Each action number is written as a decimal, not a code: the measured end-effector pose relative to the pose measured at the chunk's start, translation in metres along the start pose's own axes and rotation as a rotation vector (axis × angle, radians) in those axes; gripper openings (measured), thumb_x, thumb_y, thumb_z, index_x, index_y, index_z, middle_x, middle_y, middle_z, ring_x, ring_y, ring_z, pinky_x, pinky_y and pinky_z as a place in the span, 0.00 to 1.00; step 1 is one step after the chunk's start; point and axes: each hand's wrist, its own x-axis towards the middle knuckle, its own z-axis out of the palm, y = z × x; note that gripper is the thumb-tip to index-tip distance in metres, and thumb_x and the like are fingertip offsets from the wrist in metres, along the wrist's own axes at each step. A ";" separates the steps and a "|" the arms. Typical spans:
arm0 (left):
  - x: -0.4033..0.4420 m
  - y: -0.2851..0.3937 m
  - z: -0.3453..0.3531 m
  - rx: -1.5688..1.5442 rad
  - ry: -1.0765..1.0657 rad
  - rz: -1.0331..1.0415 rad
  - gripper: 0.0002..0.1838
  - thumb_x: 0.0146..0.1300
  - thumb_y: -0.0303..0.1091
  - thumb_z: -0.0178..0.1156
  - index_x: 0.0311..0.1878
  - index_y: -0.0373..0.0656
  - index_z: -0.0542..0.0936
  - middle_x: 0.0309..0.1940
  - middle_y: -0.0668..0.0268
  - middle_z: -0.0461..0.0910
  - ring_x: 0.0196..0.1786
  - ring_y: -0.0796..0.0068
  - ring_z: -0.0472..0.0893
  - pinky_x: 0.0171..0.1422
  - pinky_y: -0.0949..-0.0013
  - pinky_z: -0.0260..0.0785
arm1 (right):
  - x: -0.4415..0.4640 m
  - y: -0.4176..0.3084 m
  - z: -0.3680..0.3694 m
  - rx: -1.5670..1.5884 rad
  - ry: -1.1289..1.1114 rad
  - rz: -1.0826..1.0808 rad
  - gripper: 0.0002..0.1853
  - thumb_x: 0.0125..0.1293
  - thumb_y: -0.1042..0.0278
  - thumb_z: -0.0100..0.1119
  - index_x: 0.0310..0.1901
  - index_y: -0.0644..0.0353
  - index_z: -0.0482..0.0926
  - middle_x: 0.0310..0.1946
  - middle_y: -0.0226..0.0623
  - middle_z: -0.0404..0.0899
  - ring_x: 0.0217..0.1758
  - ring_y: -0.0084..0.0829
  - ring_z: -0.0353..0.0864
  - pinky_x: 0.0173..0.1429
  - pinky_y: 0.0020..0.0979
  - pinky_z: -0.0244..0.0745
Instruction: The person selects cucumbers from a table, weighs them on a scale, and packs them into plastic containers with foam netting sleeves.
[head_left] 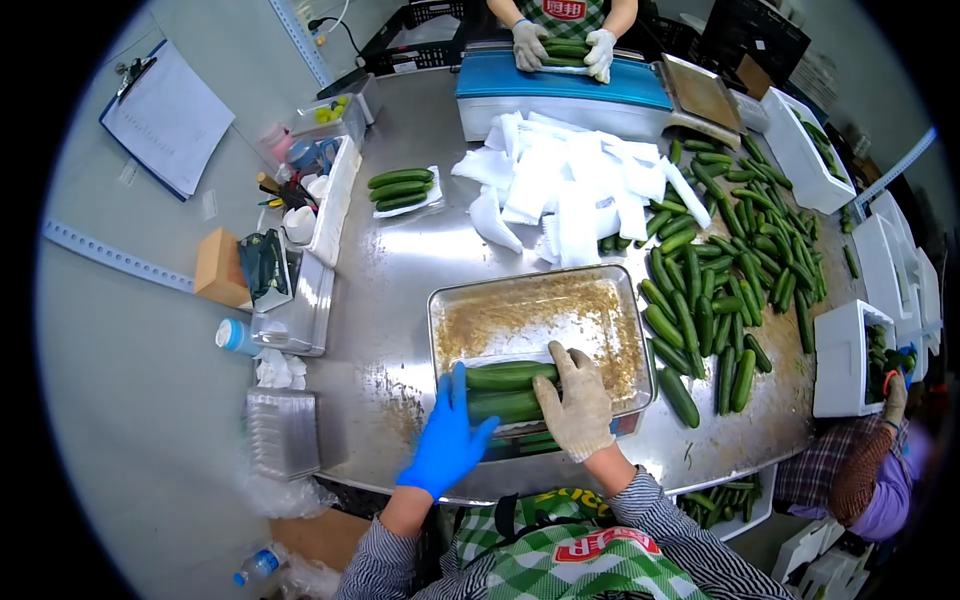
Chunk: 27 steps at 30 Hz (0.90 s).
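Two large cucumbers (505, 405) lie side by side on a white pad (497, 358) at the near side of a shallow metal tray (436, 315). My left hand (447, 440), in a blue glove, grips their left ends, its thumb along the near cucumber. Around the right ends is my right hand (577, 405), in an off-white knit glove, with its fingers over the top. Beyond the tray lies a heap of white pads (575, 185). To its right spreads a large pile of loose cucumbers (740, 260).
A pad with several cucumbers (402, 190) lies at left. Across the table, a co-worker's gloved hands (600, 55) hold cucumbers over a blue-topped machine (640, 92). White foam boxes (840, 370) line the right side, near another person's arm (868, 460). Clear plastic trays (282, 432) stand left.
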 end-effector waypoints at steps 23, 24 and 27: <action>0.146 -0.062 -0.080 -0.701 0.494 0.145 0.49 0.55 0.27 0.70 0.77 0.42 0.53 0.69 0.56 0.60 0.65 0.64 0.67 0.70 0.60 0.64 | 0.193 -0.073 0.059 0.190 -0.019 -0.139 0.21 0.70 0.54 0.52 0.54 0.61 0.80 0.51 0.59 0.75 0.55 0.54 0.76 0.60 0.46 0.71; 0.164 -0.077 -0.092 -0.667 0.518 0.174 0.47 0.56 0.27 0.69 0.77 0.42 0.54 0.70 0.57 0.61 0.67 0.64 0.67 0.71 0.61 0.63 | 0.217 -0.073 0.076 0.228 -0.065 -0.147 0.22 0.70 0.52 0.51 0.53 0.62 0.81 0.50 0.60 0.76 0.54 0.55 0.76 0.61 0.45 0.71; 0.220 -0.137 -0.103 -0.672 0.521 0.198 0.46 0.57 0.28 0.69 0.77 0.42 0.55 0.71 0.57 0.60 0.71 0.62 0.64 0.75 0.61 0.59 | 0.271 -0.066 0.134 0.220 -0.241 -0.083 0.25 0.70 0.49 0.50 0.54 0.62 0.81 0.50 0.61 0.76 0.55 0.56 0.76 0.62 0.44 0.71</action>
